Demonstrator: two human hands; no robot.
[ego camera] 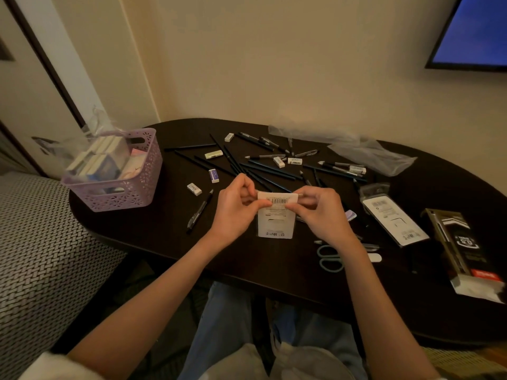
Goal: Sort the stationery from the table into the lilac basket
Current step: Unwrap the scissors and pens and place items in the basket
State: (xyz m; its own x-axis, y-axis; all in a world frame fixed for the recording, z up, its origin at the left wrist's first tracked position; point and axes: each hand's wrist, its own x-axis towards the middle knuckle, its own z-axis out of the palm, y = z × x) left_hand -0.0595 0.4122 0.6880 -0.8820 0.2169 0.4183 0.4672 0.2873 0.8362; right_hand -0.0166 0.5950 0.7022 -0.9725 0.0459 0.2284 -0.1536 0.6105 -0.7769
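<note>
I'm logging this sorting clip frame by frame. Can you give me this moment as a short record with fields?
left hand: pinches the top left of the white barcode package
right hand: pinches its top right
package position: held above the dark table
lilac basket: at the table's left end, already holding boxes
unsorted: pencils, erasers, scissors

Plain cream walls (pixel 274 64) met in a corner behind the dark, glossy oval tabletop (pixel 274 264). A blue-lit flat screen in a black frame (pixel 474 31) hung upper right. At left stood a white door frame with dark trim (pixel 52 64), and below it a black-and-white woven seat (pixel 41 256). Warm, dim light.
</note>
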